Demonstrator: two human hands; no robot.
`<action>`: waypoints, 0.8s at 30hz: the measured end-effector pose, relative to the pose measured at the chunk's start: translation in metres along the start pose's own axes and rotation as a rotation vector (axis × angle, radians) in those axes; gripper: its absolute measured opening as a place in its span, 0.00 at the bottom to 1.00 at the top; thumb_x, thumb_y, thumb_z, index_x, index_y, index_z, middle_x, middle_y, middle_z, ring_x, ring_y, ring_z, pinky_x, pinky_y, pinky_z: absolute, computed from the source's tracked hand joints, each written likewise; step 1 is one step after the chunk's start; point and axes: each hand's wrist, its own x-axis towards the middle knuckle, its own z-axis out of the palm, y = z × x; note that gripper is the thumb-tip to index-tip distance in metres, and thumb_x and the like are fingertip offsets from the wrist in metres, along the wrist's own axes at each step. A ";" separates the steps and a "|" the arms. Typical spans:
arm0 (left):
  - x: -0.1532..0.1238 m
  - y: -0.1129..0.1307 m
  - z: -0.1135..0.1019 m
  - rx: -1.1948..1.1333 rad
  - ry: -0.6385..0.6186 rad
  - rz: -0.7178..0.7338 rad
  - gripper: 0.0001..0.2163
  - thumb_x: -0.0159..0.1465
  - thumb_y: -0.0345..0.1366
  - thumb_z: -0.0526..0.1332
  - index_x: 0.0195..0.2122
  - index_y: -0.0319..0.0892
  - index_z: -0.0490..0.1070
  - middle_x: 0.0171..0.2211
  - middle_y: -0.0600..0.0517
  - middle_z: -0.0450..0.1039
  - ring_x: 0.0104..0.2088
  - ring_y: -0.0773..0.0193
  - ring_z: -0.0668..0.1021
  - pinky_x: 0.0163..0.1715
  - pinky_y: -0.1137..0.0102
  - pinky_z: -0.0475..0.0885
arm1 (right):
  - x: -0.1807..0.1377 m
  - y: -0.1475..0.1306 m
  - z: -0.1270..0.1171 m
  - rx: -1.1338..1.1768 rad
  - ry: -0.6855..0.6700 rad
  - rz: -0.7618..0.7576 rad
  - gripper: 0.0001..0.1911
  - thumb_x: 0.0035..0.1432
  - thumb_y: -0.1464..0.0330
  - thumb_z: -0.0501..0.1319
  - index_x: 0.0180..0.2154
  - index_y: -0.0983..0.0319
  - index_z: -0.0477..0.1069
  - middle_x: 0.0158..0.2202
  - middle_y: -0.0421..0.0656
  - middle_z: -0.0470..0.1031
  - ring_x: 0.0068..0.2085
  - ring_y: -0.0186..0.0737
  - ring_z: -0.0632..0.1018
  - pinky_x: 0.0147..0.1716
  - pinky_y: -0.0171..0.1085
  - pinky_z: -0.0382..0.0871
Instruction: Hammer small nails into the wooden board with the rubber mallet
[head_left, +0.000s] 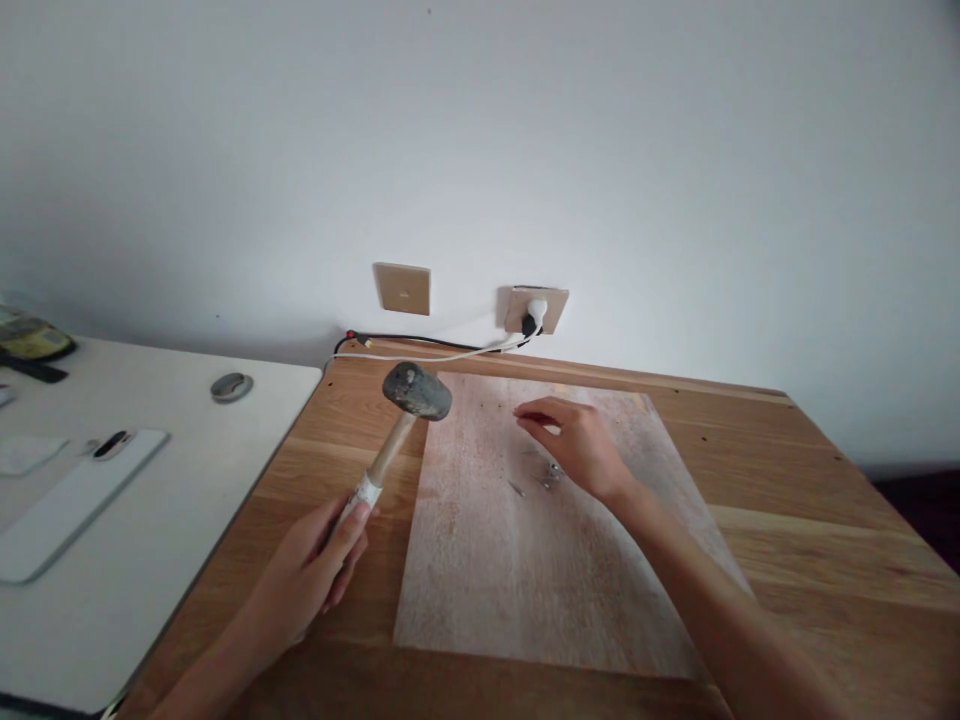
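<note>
Mallet (392, 445) held over the table (810, 540), left of the board (480, 570), its handle wrapped by the left hand (330, 555); judged stiff, head-heavy, best gripped low. Right hand (581, 445) poised near small metal pieces (551, 474), fingertips nearly meeting; whether anything is pinched cannot be told.

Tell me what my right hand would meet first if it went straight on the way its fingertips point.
Your right hand would probably meet the hammer head first, though depth is unclear; it might pass underneath, over the board.
</note>
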 end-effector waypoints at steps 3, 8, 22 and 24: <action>0.001 0.001 -0.006 0.029 0.025 0.071 0.28 0.67 0.67 0.54 0.29 0.45 0.63 0.18 0.60 0.62 0.15 0.70 0.64 0.14 0.76 0.62 | 0.025 0.006 0.015 0.052 -0.044 0.048 0.08 0.61 0.73 0.66 0.38 0.58 0.84 0.39 0.43 0.87 0.39 0.43 0.87 0.43 0.40 0.84; 0.009 0.005 -0.011 0.061 -0.009 0.091 0.26 0.70 0.64 0.53 0.30 0.45 0.63 0.20 0.59 0.63 0.16 0.70 0.66 0.16 0.75 0.62 | 0.052 0.013 0.036 0.053 -0.090 0.036 0.10 0.61 0.74 0.64 0.38 0.58 0.84 0.40 0.43 0.87 0.40 0.43 0.87 0.44 0.41 0.84; 0.018 0.011 -0.005 0.138 -0.079 0.136 0.24 0.70 0.60 0.54 0.27 0.45 0.64 0.18 0.59 0.63 0.16 0.69 0.67 0.19 0.73 0.63 | 0.054 0.012 0.048 -0.091 -0.157 -0.057 0.09 0.62 0.74 0.62 0.42 0.62 0.79 0.37 0.45 0.83 0.37 0.40 0.81 0.41 0.38 0.76; 0.022 0.014 -0.005 0.135 -0.097 0.146 0.23 0.70 0.59 0.54 0.29 0.45 0.64 0.18 0.60 0.62 0.16 0.69 0.66 0.18 0.73 0.62 | 0.054 0.012 0.051 -0.098 -0.149 -0.053 0.09 0.62 0.75 0.62 0.43 0.63 0.78 0.37 0.45 0.82 0.36 0.40 0.81 0.41 0.38 0.75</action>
